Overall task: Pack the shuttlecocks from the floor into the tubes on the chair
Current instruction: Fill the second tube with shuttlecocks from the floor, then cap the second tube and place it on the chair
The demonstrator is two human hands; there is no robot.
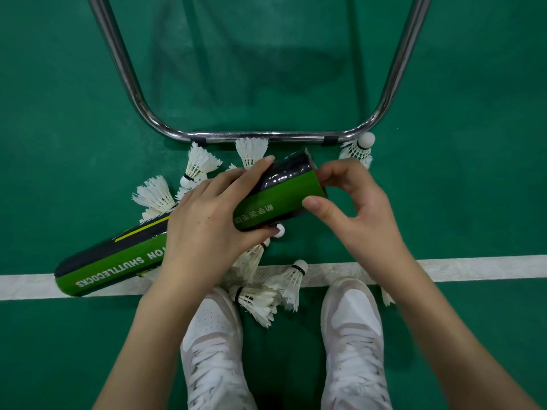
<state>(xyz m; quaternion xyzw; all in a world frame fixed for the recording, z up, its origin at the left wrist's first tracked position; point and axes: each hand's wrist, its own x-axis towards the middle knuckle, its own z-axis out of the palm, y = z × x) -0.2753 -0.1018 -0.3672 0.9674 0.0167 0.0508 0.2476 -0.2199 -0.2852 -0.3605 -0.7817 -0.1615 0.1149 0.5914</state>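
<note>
A long green and black shuttlecock tube (284, 199) lies slanted just above the floor, its far end up to the right. My left hand (213, 220) grips the tube round its middle. At that end my right hand (355, 208) has thumb and fingers curled at the tube's rim; whether they hold something there is hidden. Several white feather shuttlecocks lie on the green floor around the tube, one (198, 165) at the upper left, one (359, 149) by the chair frame, one (291, 281) on the white line.
The chrome tube frame of a chair (260, 137) runs across the floor just beyond the shuttlecocks. A white court line (473, 266) crosses the floor. My two white shoes (213, 341) stand at the bottom, close to the nearest shuttlecocks.
</note>
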